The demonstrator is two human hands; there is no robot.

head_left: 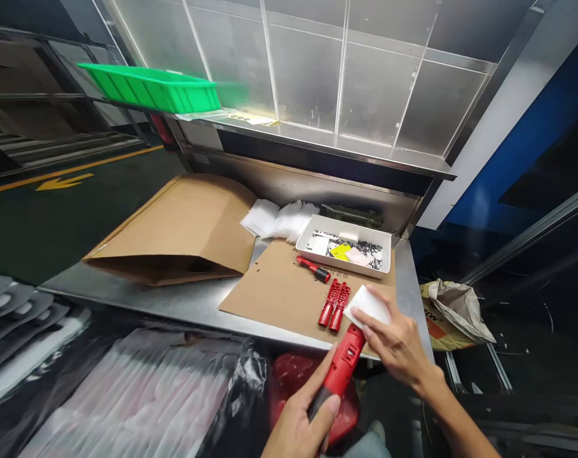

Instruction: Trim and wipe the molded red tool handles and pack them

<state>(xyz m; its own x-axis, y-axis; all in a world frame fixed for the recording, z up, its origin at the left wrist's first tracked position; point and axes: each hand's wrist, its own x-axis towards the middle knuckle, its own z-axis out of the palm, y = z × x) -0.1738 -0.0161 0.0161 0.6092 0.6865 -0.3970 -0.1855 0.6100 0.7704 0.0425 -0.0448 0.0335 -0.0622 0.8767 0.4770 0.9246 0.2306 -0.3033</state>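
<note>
My left hand (301,416) is wrapped round the black lower part of a red-and-black plastic tool housing (343,359), held tilted in front of the table edge. My right hand (400,346) pinches a white folded wipe (371,306) at the housing's upper end; whether the wipe presses on the plastic I cannot tell. Just beyond, two red half-shells (329,305) lie side by side on a flat cardboard sheet (269,286). Behind them rests another red-and-black housing (313,268), near a white tray (339,259) of small black parts.
A large brown paper bag (193,222) lies open-mouthed on the metal table's left. White sheets (289,219) are stacked behind the cardboard. A green bin (150,86) sits on the shelf. Wrapped goods (150,394) stand at lower left, a sack (455,315) at right.
</note>
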